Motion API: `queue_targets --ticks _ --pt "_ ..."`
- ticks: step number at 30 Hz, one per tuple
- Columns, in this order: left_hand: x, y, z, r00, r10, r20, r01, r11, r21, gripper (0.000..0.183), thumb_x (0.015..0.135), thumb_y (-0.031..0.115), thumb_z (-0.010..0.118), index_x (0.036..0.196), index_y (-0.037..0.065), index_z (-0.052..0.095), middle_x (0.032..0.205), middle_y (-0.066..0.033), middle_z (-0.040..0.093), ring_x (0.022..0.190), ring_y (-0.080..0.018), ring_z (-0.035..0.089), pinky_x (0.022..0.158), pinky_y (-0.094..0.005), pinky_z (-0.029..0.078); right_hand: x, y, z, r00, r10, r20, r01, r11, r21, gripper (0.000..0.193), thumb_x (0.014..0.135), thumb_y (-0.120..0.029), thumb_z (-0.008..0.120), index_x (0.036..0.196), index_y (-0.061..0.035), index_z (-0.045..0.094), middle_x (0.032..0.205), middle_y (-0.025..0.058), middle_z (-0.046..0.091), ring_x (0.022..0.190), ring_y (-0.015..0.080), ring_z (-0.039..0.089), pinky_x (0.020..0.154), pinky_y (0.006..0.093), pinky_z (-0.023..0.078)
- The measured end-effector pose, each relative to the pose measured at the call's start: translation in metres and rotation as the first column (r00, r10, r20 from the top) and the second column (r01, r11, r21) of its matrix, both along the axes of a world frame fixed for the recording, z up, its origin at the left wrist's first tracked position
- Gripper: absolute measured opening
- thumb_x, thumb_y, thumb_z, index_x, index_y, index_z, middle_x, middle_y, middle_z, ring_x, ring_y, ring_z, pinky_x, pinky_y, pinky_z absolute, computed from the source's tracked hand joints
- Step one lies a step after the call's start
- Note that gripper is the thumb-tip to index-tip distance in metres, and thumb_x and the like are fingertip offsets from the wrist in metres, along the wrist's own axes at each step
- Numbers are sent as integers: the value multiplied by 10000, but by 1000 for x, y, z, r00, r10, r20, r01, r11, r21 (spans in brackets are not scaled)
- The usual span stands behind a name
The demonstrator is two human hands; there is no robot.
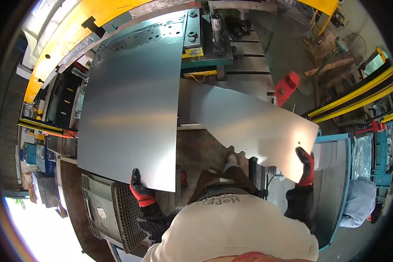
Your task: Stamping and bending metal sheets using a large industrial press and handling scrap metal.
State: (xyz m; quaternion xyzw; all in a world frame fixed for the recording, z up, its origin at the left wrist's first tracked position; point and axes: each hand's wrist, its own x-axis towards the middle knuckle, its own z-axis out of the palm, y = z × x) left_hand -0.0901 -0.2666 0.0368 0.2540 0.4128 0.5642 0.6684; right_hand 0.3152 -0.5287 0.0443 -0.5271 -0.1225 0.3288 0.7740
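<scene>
A large flat metal sheet (pixel 131 100) lies to the left, its far end with small holes reaching in by the press tooling. My left hand (pixel 142 192), in a red and black glove, grips its near edge with the thumb on top and the fingers underneath. On the right, a smaller cut metal sheet (pixel 257 122) with a notched, curved near edge is held up at a slant. My gloved right hand (pixel 308 168) pinches its right end, close to a small hole, thumb on the face. The fingers behind it are mostly hidden.
The bolted die block (pixel 193 35) and slotted press bed (pixel 249 63) stand ahead, with a red block (pixel 286 88) to their right. A grey plastic crate (pixel 102 209) is at lower left. A blue-rimmed bin (pixel 347 174) stands right; beyond it bends a person (pixel 359 203) in light blue.
</scene>
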Motion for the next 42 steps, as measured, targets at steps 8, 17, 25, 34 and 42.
queue_targets --ticks 8,17,25,34,42 --pt "9 5 -2 982 103 -158 -104 995 3 214 757 153 432 852 -16 524 835 -91 539 756 -189 518 704 -296 418 115 103 -136 612 411 676 -274 912 -306 270 788 -133 390 989 23 482 981 111 508 858 146 510 739 232 400" --pt "8 -3 -1 968 168 -184 -176 984 -24 240 760 165 440 899 -17 513 870 -85 538 788 -180 515 704 -290 424 150 191 -139 902 395 -171 -430 854 -292 327 697 -151 535 973 14 475 841 71 543 725 119 520 636 236 423" --pt "14 6 -10 944 193 -266 -189 981 41 251 760 162 443 918 -23 505 884 -93 529 787 -185 513 720 -297 421 184 201 -175 584 187 790 489 697 -526 583 626 -294 586 1071 27 387 1019 192 459 920 301 452 776 341 354" --pt "19 3 -10 1000 6 13 -6 998 -65 303 753 169 436 981 -29 464 977 -107 495 876 -215 481 798 -344 376 -3 222 -123 789 602 -123 -610 744 -273 283 744 -169 512 982 -17 493 803 42 558 707 98 519 632 227 409" --pt "-15 -6 -69 972 72 -223 -41 989 142 383 777 250 378 997 -59 427 1046 -154 449 964 -247 426 861 -363 319 -184 277 -56 501 767 -401 -757 613 226 229 740 -73 502 938 40 490 867 74 544 773 144 533 685 238 432"
